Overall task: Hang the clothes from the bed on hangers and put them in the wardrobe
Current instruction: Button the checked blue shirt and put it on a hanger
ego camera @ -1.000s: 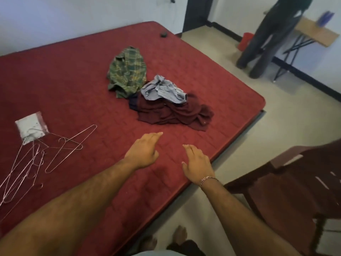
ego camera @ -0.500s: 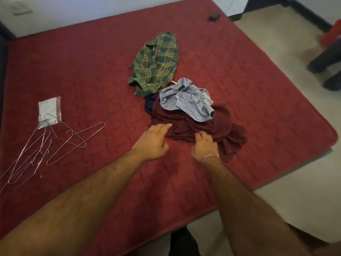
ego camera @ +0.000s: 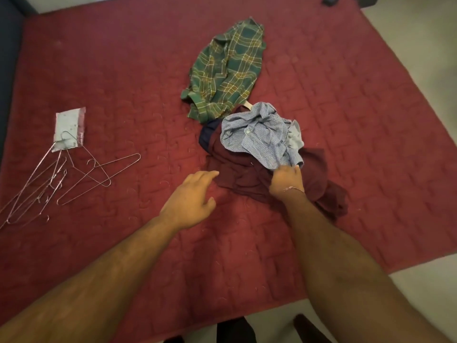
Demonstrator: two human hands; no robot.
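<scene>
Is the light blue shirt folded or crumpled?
Crumpled: the light blue shirt lies bunched atop the maroon garment, collar and sleeves twisted.

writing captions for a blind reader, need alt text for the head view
A person's right hand grips the blue shirt atop a maroon garment on a red bed, while the open left hand hovers nearby. A green plaid shirt lies beyond; wire hangers lie to the left.
</scene>
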